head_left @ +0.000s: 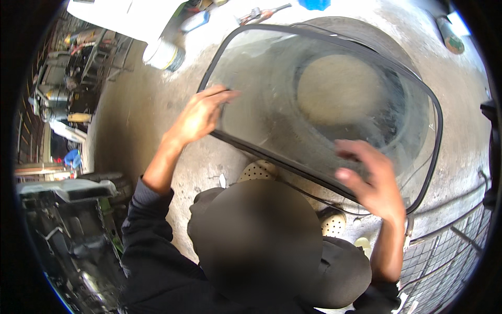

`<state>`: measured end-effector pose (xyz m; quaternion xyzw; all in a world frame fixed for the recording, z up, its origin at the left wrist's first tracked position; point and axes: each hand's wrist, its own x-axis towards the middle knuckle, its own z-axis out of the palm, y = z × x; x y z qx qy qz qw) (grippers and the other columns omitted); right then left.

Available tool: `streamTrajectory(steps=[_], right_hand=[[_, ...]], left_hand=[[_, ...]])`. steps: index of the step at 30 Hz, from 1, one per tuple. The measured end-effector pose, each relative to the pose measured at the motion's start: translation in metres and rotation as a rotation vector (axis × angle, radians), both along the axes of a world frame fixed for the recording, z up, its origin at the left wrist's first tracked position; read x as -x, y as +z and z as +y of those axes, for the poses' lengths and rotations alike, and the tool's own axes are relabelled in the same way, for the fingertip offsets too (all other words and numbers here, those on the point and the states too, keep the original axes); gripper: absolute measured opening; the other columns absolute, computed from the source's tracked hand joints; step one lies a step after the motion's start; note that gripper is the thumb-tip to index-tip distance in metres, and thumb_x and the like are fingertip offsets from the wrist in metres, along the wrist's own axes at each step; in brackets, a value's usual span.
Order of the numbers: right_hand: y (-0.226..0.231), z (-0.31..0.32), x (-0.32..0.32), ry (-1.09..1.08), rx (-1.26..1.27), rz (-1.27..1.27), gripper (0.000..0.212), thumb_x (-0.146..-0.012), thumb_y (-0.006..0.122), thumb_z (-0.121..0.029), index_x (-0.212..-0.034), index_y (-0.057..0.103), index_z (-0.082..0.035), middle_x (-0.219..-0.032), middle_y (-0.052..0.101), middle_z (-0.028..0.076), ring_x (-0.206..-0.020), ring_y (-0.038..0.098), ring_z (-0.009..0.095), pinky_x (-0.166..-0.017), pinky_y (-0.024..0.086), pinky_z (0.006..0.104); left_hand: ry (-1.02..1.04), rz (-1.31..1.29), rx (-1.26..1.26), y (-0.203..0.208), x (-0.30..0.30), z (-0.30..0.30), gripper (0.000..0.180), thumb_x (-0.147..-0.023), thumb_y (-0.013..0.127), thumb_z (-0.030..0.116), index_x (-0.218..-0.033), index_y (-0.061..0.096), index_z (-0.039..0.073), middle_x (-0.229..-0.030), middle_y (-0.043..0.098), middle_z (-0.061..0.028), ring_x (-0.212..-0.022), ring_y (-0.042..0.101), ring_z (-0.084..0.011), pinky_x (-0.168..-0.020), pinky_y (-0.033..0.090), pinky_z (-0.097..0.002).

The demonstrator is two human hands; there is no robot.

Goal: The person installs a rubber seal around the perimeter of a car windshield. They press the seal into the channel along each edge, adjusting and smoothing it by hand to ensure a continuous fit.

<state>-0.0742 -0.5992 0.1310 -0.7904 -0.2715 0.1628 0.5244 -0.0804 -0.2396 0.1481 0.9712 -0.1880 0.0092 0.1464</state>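
A large glass pane (256,89) with rounded corners lies tilted in front of me, its border wrapped in a black rubber seal (277,158). Beneath it is a tire (361,30), seen mostly through the glass. My left hand (201,115) is at the pane's left edge, fingers stretched out over the glass; contact there is unclear. Over the near edge, toward the right, my right hand (374,180) hovers with thumb and fingers apart, slightly blurred. Neither hand visibly grips anything. A thin black cord (308,195) hangs below the near edge, by my perforated shoes (258,170).
A white bucket (163,55) stands at far left, below a white panel (125,17). Hand tools (261,14) and a pale blue bottle (194,21) lie at the back. Dark metal parts (70,230) fill the lower left; a wire mesh rack (444,256) is at lower right.
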Motion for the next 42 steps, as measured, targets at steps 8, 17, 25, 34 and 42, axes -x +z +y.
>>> streamTrajectory(steps=[8,17,25,34,42], right_hand=[[-0.025,0.165,0.006,0.390,0.167,-0.032,0.059,-0.085,0.061,-0.026,-0.125,0.037,0.011,-0.108,0.054,0.028,-0.105,0.052,0.040,-0.088,0.043,0.0449],[-0.064,0.221,0.016,0.432,0.016,0.295,0.036,-0.088,0.055,-0.020,-0.111,0.050,0.008,-0.101,0.058,0.028,-0.100,0.055,0.042,-0.084,0.045,0.0447],[-0.089,0.292,0.049,0.014,0.089,0.176,0.030,-0.086,0.051,-0.008,-0.113,0.053,0.005,-0.087,0.056,0.020,-0.073,0.060,0.037,-0.070,0.048,0.0424],[-0.101,0.336,0.048,0.052,0.392,-0.404,0.041,-0.076,0.054,-0.007,-0.116,0.059,-0.006,-0.083,0.055,0.007,-0.067,0.059,0.020,-0.062,0.045,0.0318],[-0.097,0.336,0.023,0.099,0.453,-0.325,0.036,-0.072,0.058,-0.006,-0.107,0.065,-0.011,-0.094,0.055,0.007,-0.079,0.058,0.021,-0.065,0.044,0.0333]], left_hand=[[0.420,0.559,1.123,-0.027,0.020,0.028,0.018,-0.089,0.048,0.001,-0.106,0.052,0.001,-0.101,0.058,-0.0100,-0.072,0.064,-0.0198,-0.063,0.053,-0.0297],[0.420,0.665,1.601,-0.044,-0.016,0.091,0.015,-0.091,0.048,0.001,-0.104,0.044,0.007,-0.106,0.058,-0.0168,-0.082,0.067,-0.0312,-0.067,0.059,-0.0385],[0.640,0.317,0.623,-0.097,-0.029,0.165,0.041,-0.078,0.066,0.004,-0.117,0.054,-0.002,-0.094,0.067,-0.0168,-0.076,0.067,-0.0225,-0.065,0.053,-0.0287],[0.592,0.216,0.412,-0.112,-0.044,0.176,0.034,-0.073,0.069,0.005,-0.106,0.067,0.005,-0.085,0.067,-0.0141,-0.071,0.064,-0.0196,-0.065,0.050,-0.0312],[0.614,0.315,0.462,-0.113,-0.057,0.183,0.037,-0.070,0.071,0.002,-0.106,0.066,0.001,-0.084,0.068,-0.0118,-0.073,0.065,-0.0176,-0.067,0.051,-0.0285]])
